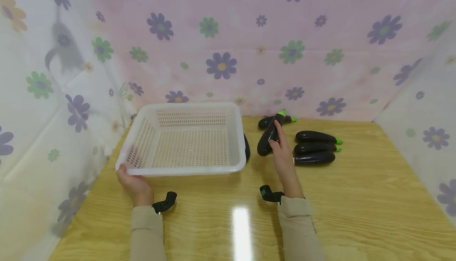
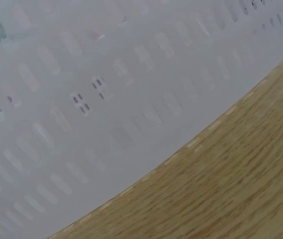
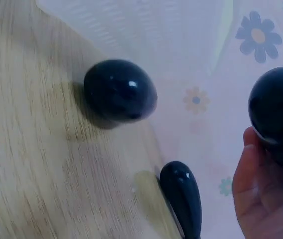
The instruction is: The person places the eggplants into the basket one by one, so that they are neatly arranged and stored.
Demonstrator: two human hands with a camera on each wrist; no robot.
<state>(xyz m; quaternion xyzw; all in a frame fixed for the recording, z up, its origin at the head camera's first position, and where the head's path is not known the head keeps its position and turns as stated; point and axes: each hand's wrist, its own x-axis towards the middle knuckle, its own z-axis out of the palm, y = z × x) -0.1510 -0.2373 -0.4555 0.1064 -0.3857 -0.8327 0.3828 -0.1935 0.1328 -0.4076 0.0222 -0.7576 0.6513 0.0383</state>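
My left hand [image 1: 133, 183] grips the near left corner of a white slotted plastic basket [image 1: 240, 142], thumb over its rim. In the left wrist view the basket's slotted wall [image 2: 106, 114] fills most of the picture, and that hand is out of sight. My right hand [image 1: 283, 156] holds a dark eggplant [image 1: 265, 142] with a green stem end pointing up and away, to the right of the basket. The right wrist view shows its rounded end [image 3: 278, 109] above the fingers. Another eggplant [image 1: 247, 148] lies beside the basket, partly hidden by its right wall.
Behind the held eggplant, one more eggplant [image 1: 265, 122] lies near the back edge. Several eggplants [image 1: 317, 136] are grouped at the right on the wooden table [image 1: 356, 205]. Flower-patterned cloth [image 1: 249, 31] surrounds the table at the back and sides.
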